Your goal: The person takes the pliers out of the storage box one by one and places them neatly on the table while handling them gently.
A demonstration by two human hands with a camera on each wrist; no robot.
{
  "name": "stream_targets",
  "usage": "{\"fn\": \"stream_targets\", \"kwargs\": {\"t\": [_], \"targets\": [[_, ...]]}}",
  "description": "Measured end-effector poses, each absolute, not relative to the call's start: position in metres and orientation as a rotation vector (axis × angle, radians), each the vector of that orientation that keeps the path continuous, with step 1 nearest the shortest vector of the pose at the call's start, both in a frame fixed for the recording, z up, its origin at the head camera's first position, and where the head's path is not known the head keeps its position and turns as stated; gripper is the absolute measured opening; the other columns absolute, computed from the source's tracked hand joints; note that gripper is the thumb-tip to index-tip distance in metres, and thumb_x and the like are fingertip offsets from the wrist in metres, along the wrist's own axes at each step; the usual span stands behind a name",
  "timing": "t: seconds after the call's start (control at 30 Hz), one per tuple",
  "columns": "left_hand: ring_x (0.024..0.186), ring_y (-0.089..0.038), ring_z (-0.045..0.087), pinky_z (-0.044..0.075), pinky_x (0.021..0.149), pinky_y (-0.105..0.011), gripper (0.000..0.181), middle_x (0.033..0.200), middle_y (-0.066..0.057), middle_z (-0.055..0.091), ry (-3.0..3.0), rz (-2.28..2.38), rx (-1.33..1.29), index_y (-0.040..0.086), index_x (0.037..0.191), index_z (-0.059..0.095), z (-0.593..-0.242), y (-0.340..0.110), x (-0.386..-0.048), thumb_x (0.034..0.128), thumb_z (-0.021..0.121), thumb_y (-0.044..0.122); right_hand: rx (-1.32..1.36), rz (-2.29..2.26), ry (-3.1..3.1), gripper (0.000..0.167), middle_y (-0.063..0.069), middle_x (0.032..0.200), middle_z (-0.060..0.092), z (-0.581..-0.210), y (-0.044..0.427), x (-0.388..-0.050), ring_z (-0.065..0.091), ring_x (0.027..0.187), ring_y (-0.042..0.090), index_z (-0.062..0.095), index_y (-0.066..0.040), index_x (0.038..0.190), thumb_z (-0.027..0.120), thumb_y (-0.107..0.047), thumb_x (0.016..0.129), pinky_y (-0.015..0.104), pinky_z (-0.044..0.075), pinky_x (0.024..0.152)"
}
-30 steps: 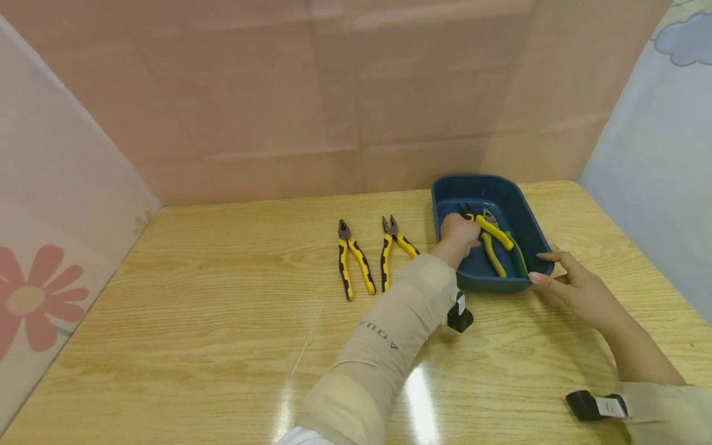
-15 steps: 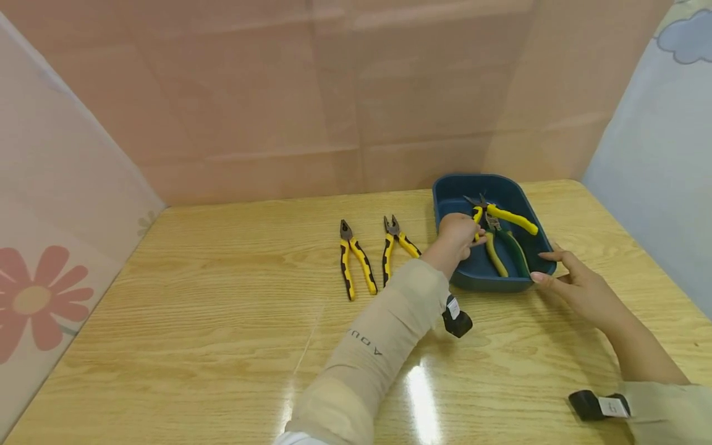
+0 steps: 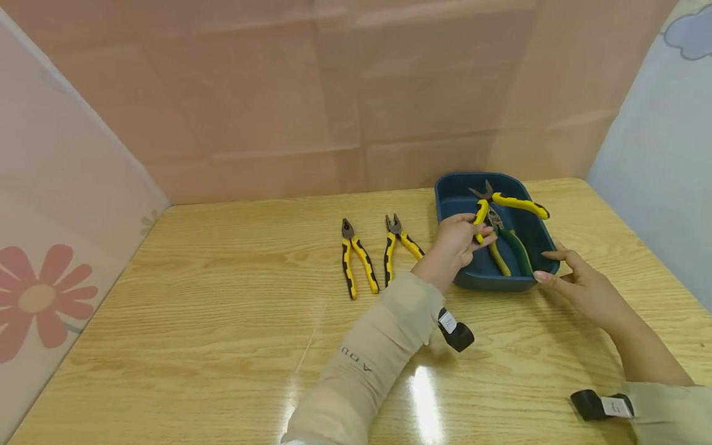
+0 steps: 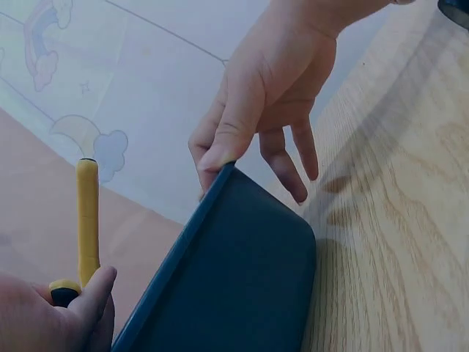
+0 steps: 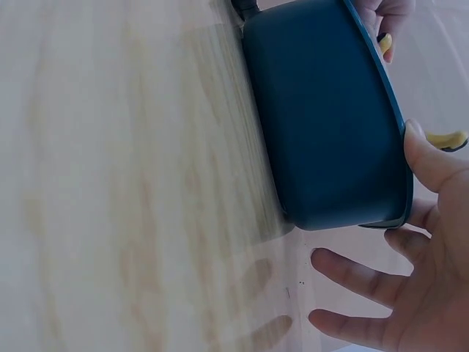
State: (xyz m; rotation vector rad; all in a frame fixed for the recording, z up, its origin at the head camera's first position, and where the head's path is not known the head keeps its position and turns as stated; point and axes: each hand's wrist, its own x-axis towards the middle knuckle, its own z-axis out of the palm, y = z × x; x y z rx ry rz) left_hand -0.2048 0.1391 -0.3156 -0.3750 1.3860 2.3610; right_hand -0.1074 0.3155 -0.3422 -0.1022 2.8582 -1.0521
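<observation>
Behind the wood-grain table (image 3: 222, 259): creased pinkish-tan backdrop (image 3: 278, 123), spread along the far edge.

Dark-blue bin (image 3: 492, 285): set at the table's right side, toward the backdrop, steadied from one corner.

Right hand (image 3: 586, 290): clamped, thumb and finger together, on the rim at the bin's near right corner (remaining fingers spread outside the wall, by the right wrist view).

Left hand (image 3: 457, 238): over the bin's left side, fingers and thumb clamped on one handle of the yellow-and-black pliers (image 3: 520, 203).

Yellow-and-black pliers: held at the bin's mouth, jaws parted toward the backdrop, loose handle jutting past the right rim; contact with anything below, impossible to tell.

Green-handled pliers (image 3: 519, 247): lying inside the bin, handles spread toward the near wall.

Combination pliers (image 3: 348, 231): flat on the table left of the bin, handles apart, near a second combination pair (image 3: 395, 226) half tucked behind the sleeve.

Pinched yellow handle: probably mid-transfer at the bin, whether in or out not plain; next move likely calls for a firm pinch, swinging handle kept clear of rim and green-handled pliers, bin braced until free of both.
</observation>
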Motion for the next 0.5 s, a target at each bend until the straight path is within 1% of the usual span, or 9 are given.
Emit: {"fn": "stream_targets", "kwargs": {"t": [0.03, 0.1, 0.2, 0.3, 0.4, 0.5], "targets": [[0.084, -0.032, 0.057, 0.048, 0.072, -0.041, 0.031, 0.089, -0.016, 0.052, 1.374, 2.369, -0.368, -0.006, 0.111, 0.052, -0.316, 0.138, -0.204, 0.0821, 0.046, -0.013, -0.101, -1.051, 2.858, 0.055, 0.018, 0.141, -0.003, -0.342, 0.316, -0.107, 0.048, 0.089, 0.032, 0.023, 0.002, 0.132, 0.043, -0.03, 0.091, 0.037, 0.043, 0.057], [0.086, -0.033, 0.057, 0.048, 0.072, -0.041, 0.03, 0.09, -0.017, 0.052, 1.348, 2.386, -0.355, -0.006, 0.11, 0.052, -0.316, 0.136, -0.202, 0.0824, 0.045, -0.013, -0.101, -1.053, 2.858, 0.055, 0.017, 0.142, -0.003, -0.342, 0.316, -0.107, 0.049, 0.086, 0.015, 0.023, 0.001, 0.132, 0.043, -0.03, 0.091, 0.037, 0.043, 0.057], [0.087, -0.033, 0.056, 0.047, 0.074, -0.042, 0.031, 0.093, -0.018, 0.052, 1.316, 2.4, -0.324, -0.006, 0.114, 0.05, -0.316, 0.131, -0.199, 0.0834, 0.044, -0.012, -0.102, -1.068, 2.853, 0.055, 0.015, 0.142, -0.004, -0.343, 0.317, -0.107, 0.041, 0.078, -0.007, 0.024, 0.001, 0.132, 0.043, -0.03, 0.091, 0.036, 0.043, 0.058], [0.087, -0.032, 0.056, 0.046, 0.075, -0.042, 0.034, 0.095, -0.019, 0.051, 1.293, 2.404, -0.306, -0.006, 0.118, 0.046, -0.317, 0.124, -0.197, 0.0845, 0.043, -0.011, -0.11, -1.08, 2.852, 0.054, 0.014, 0.142, -0.005, -0.343, 0.317, -0.106, 0.037, 0.075, -0.016, 0.024, 0.002, 0.131, 0.043, -0.029, 0.091, 0.036, 0.043, 0.057], [0.089, -0.031, 0.056, 0.046, 0.076, -0.04, 0.036, 0.097, -0.019, 0.051, 1.288, 2.398, -0.292, -0.005, 0.121, 0.044, -0.318, 0.117, -0.195, 0.0852, 0.042, -0.01, -0.118, -1.082, 2.857, 0.054, 0.014, 0.142, -0.005, -0.343, 0.318, -0.106, 0.036, 0.074, -0.017, 0.024, 0.002, 0.131, 0.043, -0.029, 0.091, 0.036, 0.043, 0.058], [0.089, -0.029, 0.056, 0.047, 0.075, -0.038, 0.037, 0.099, -0.02, 0.051, 1.282, 2.402, -0.281, -0.004, 0.121, 0.044, -0.318, 0.112, -0.193, 0.0852, 0.043, -0.01, -0.123, -1.084, 2.858, 0.054, 0.014, 0.142, -0.005, -0.343, 0.318, -0.106, 0.035, 0.075, -0.018, 0.024, 0.002, 0.131, 0.043, -0.029, 0.091, 0.037, 0.043, 0.058]]}}
